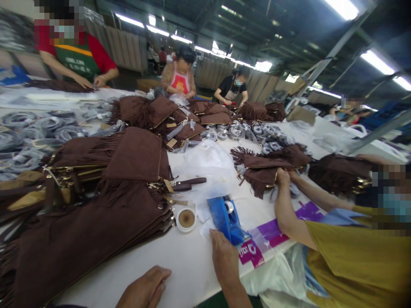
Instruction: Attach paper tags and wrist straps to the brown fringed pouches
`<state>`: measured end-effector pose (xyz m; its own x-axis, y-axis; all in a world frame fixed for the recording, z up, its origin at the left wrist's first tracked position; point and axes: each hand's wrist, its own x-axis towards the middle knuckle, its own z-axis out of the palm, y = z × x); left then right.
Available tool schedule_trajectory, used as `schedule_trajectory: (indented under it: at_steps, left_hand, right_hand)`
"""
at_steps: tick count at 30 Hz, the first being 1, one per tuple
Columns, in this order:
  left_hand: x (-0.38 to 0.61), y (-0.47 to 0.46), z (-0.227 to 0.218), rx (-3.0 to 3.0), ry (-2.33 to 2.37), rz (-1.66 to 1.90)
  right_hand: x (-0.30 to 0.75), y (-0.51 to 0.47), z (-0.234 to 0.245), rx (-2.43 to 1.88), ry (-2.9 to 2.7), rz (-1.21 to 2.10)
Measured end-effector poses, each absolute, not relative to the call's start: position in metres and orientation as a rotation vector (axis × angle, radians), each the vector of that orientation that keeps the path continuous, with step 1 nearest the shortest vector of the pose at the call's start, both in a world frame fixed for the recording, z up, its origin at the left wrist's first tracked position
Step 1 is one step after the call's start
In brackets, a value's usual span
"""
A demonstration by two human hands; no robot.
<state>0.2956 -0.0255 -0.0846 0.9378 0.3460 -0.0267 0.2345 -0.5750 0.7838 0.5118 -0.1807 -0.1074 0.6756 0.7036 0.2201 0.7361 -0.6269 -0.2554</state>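
My left hand (pixel 145 287) is low over the white table, with its fingers reaching right and nothing visible in them. My right hand (pixel 224 259) is beside a blue tape dispenser (pixel 226 218), fingers stretched forward. Its fingertips are close to a scrap of thin clear plastic (pixel 207 229); I cannot tell if they touch it. Between and beyond my hands stands a small round white tub (pixel 186 220) with brown contents. To the left lies a stack of dark brown fringed bags (pixel 93 239) with gold zips, and another brown bag (pixel 138 154) rests above it.
A co-worker in a mustard top (pixel 356 252) handles a brown bag (pixel 272 164) at the right. Purple printed plastic (pixel 252 252) lies along the near edge. Wrapped coiled straps (pixel 54 128), white tissue (pixel 207 158) and more bags (pixel 150 109) spread across the table. Other people work beyond.
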Motion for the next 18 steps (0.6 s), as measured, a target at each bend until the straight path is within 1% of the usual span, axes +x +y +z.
schedule_trajectory:
  at_steps: [4, 10, 15, 18]
  left_hand:
    - [0.316, -0.029, -0.076, 2.232, 0.394, 0.141]
    - [0.374, -0.047, -0.070, 2.296, 0.367, 0.130]
    - [0.416, -0.061, -0.085, 2.197, 0.282, 0.147]
    - [0.425, -0.062, -0.097, 2.166, 0.319, 0.132]
  right_hand:
    - [0.512, -0.177, -0.100, -2.559, -1.034, -0.148]
    - [0.512, -0.181, -0.107, -2.489, -1.089, -0.111]
    - [0.516, -0.188, -0.110, -2.403, -1.071, -0.043]
    - [0.515, -0.189, -0.100, -2.329, -1.007, -0.020]
